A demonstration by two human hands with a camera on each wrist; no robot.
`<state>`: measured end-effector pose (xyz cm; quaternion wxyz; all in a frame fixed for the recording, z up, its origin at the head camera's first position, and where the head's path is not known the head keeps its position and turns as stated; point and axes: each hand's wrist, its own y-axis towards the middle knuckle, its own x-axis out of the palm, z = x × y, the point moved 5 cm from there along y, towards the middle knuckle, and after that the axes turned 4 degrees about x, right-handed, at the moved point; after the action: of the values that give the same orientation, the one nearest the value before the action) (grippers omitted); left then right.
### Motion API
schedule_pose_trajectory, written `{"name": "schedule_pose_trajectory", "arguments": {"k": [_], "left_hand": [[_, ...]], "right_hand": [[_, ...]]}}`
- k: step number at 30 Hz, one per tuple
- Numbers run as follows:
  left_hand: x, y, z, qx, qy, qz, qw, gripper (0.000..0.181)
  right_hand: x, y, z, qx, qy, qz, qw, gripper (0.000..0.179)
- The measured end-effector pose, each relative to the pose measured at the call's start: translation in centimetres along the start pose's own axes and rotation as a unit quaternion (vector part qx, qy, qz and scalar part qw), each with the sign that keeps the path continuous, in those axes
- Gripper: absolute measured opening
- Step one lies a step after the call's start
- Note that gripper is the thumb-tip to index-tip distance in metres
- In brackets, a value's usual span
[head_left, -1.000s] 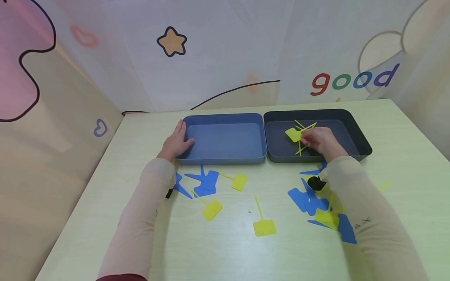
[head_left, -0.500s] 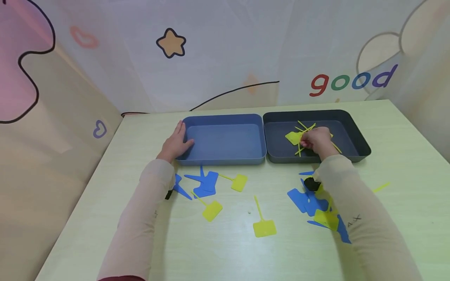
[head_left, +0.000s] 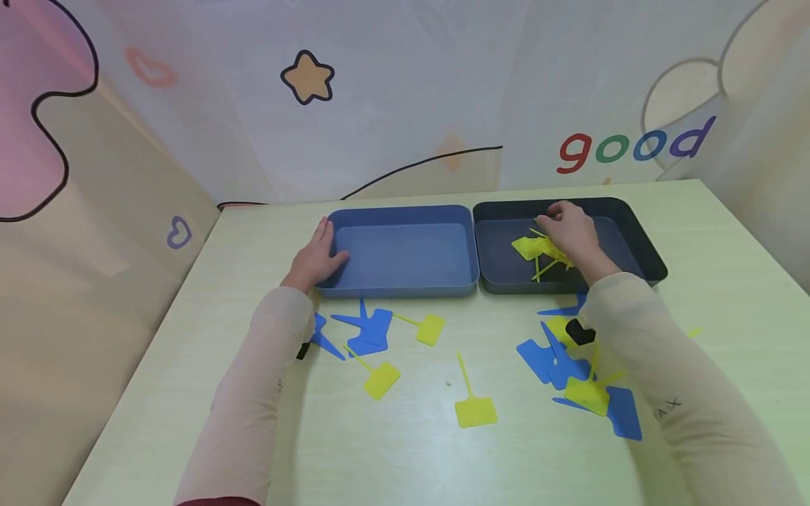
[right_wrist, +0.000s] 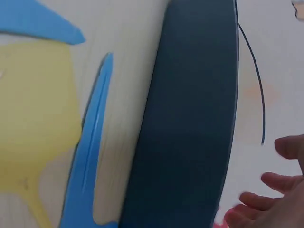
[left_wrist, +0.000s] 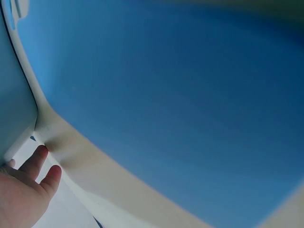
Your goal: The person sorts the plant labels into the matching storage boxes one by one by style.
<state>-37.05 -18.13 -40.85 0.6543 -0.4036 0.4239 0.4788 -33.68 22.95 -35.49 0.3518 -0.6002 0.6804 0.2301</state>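
Observation:
In the head view my left hand [head_left: 313, 258] rests with fingers extended on the left rim of the blue tray [head_left: 405, 289]. Its fingers also show in the left wrist view, low at the left. My right hand [head_left: 572, 232] is over the dark grey tray [head_left: 633, 242], its fingers bent near the back wall. Beneath and beside it lie several yellow plant labels [head_left: 530, 247] with thin stems, partly hidden by the hand. The right wrist view shows this hand's fingers [right_wrist: 278, 180] apart, with nothing visible between them.
Blue plant labels [head_left: 373, 330] and a yellow label [head_left: 430, 329] lie before the blue tray. Other yellow labels [head_left: 476, 411] lie nearer the front. A mixed pile with blue labels [head_left: 560, 365] sits by my right forearm. A printed curtain [head_left: 405, 91] hangs behind the table.
My right hand first dips lower over the yellow labels, then moves back and up toward the dark tray's far wall. More yellow labels show bunched below it. My left hand stays put.

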Motion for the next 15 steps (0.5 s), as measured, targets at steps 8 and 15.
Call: {"name": "schedule_pose_trajectory", "arguments": {"k": [8,15], "left_hand": [[-0.1,-0.2,0.2,-0.004,0.002,0.0,1.0,0.076],[-0.1,-0.1,0.1,0.0,0.002,0.003,1.0,0.075]], "right_hand": [[2.2,-2.9,-3.6,-0.202,-0.123,-0.035,0.971,0.064],[5.1,-7.5,-5.4,-0.367,-0.239,-0.022,0.899,0.063]]}}
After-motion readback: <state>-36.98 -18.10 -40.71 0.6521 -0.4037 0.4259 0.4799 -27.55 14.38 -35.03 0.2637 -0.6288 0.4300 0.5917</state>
